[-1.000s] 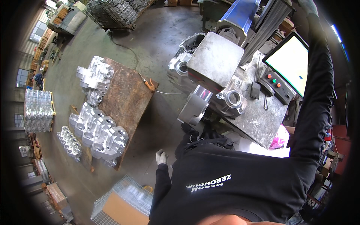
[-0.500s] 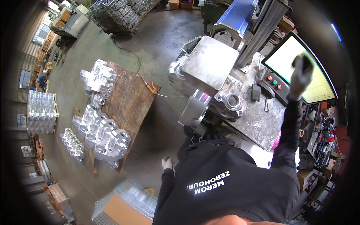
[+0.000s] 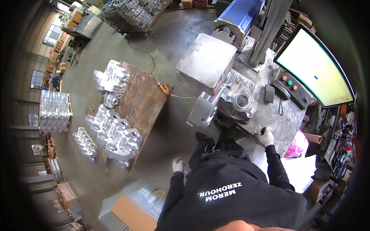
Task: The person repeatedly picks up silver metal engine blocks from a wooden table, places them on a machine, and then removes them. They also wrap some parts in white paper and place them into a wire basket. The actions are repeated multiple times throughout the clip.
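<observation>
My right hand (image 3: 266,138), in a pale work glove, rests at the near edge of the grey metal workbench (image 3: 283,127). Its fingers are curled round a small black object (image 3: 263,131), too covered to tell its kind. My left hand (image 3: 178,164), gloved too, hangs by my side over the floor. It looks loosely open, with nothing seen in it. Ahead of me, a silver cast metal housing (image 3: 241,101) with a round bore sits at the bench's left end, beside a big grey metal box-shaped head (image 3: 210,57).
A lit monitor (image 3: 318,65) and a control box (image 3: 293,88) with red and green buttons stand on the right. Several castings (image 3: 115,134) lie on a rusty plate table (image 3: 140,92) at the left, with an orange-handled clamp (image 3: 165,88). A wire cage (image 3: 133,202) stands near left.
My right hand has come down from in front of the monitor to the bench's near edge, with the black object. The view has shifted slightly. My left hand still hangs down.
</observation>
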Available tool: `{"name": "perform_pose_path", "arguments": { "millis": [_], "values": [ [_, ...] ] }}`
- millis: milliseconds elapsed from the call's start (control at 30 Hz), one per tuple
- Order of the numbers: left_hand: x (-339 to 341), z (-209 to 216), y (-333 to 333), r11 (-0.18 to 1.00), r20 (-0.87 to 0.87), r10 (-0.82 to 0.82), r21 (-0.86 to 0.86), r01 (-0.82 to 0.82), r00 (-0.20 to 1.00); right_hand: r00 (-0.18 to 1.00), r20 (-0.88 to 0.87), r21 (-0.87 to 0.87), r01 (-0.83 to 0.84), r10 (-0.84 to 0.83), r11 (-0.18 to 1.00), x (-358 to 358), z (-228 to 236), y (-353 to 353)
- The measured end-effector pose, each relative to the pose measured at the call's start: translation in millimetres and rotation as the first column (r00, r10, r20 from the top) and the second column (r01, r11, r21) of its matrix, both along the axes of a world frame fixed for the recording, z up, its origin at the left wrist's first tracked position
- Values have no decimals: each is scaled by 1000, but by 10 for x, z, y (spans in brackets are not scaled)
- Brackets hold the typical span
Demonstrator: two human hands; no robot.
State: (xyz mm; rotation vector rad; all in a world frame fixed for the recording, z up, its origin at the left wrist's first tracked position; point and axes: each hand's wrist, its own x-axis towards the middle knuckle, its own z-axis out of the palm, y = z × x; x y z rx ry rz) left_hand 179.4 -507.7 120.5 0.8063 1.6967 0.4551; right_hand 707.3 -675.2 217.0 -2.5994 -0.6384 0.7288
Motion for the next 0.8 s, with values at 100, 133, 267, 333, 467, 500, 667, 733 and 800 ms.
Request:
{"name": "perform_pose_path", "arguments": {
  "millis": [100, 133, 267, 333, 467, 500, 667, 733, 800],
  "values": [
    [16, 18, 43, 999, 5, -9, 47, 9, 1000, 998, -8, -107, -61, 60, 992, -99, 56, 39],
    [12, 11, 48, 1000, -2, 4, 14, -4, 1000, 997, -11, -111, -74, 73, 991, -130, 68, 65],
    [-62, -40, 11, 998, 37, 17, 60, -20, 999, 978, -116, -156, -190, 173, 969, -248, 30, 130],
    [-120, -68, -45, 997, 57, 71, 35, -73, 996, 947, -231, -116, -256, 224, 960, -339, -14, 148],
    [-350, -88, -217, 1000, -9, 2, 7, -1, 1000, 870, -244, 185, -392, 429, 901, -716, -122, 274],
    [-435, -91, -293, 997, -63, -46, 52, 49, 997, 910, -219, 59, -346, 351, 936, -850, -186, 310],
    [-943, -155, -517, 981, -307, -122, 108, 162, 944, 876, -397, 178, -219, 273, 959, -1137, -901, 223],
    [-1188, -179, -609, 984, -330, -49, 148, 103, 943, 919, -267, 122, -266, 289, 956, -1200, -1368, -11],
    [-1431, -217, -706, 990, -336, 16, 137, 32, 942, 913, -332, 47, -237, 239, 970, -1237, -1743, -248]
  ]
}}
